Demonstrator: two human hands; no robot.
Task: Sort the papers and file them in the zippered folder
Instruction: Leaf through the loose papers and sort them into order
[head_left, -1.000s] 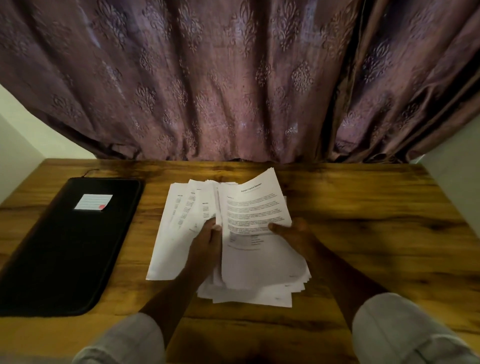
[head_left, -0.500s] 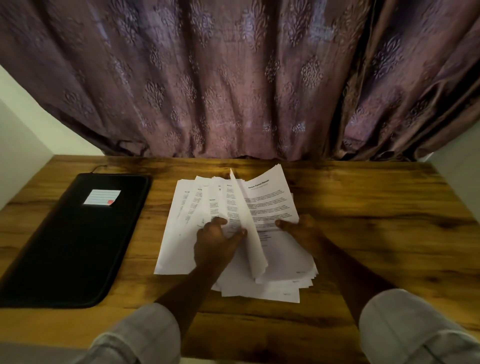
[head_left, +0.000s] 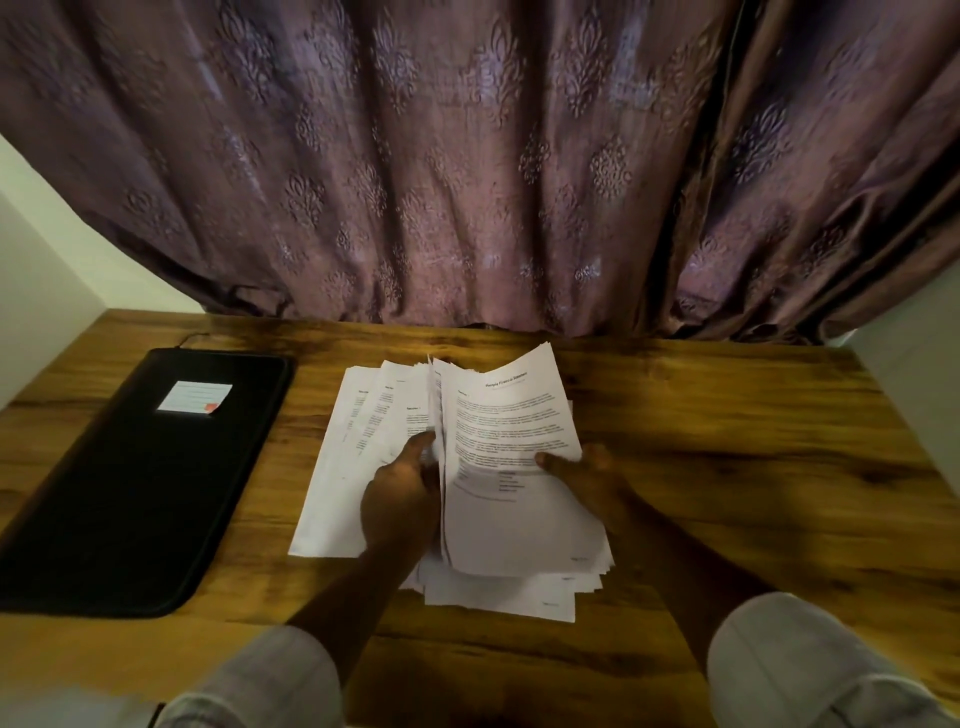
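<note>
Head view: the papers (head_left: 511, 582) lie in a loose pile on the wooden table (head_left: 753, 467), just to the right of the black zippered folder (head_left: 135, 483). The folder lies flat with its cover down, and a small white label (head_left: 195, 397) sits on its far part. Several sheets are fanned out flat on the side of the pile nearest the folder. The rest of the pile is lifted at its far edge between the two hands.

The left hand (head_left: 400, 499) is on the folder side of the raised sheets, with its fingers curled around their left edge, gripping them. The right hand (head_left: 587, 478) is on the side away from the folder. Its thumb lies on the printed face of the top sheet (head_left: 519, 415) and its fingers are tucked beneath, so it pinches the papers. Grey sleeves (head_left: 810, 670) cover both forearms at the near edge of the table. A purple patterned curtain (head_left: 467, 182) hangs beyond the folder and the pile.

Half a second ago one sheet stood on edge between the hands, with the left fingers spread across it. That sheet is now gathered with the others at the left hand. The top sheet now faces up, showing its heading and lines of text. The folder, its label and the fanned sheets lie as they did
</note>
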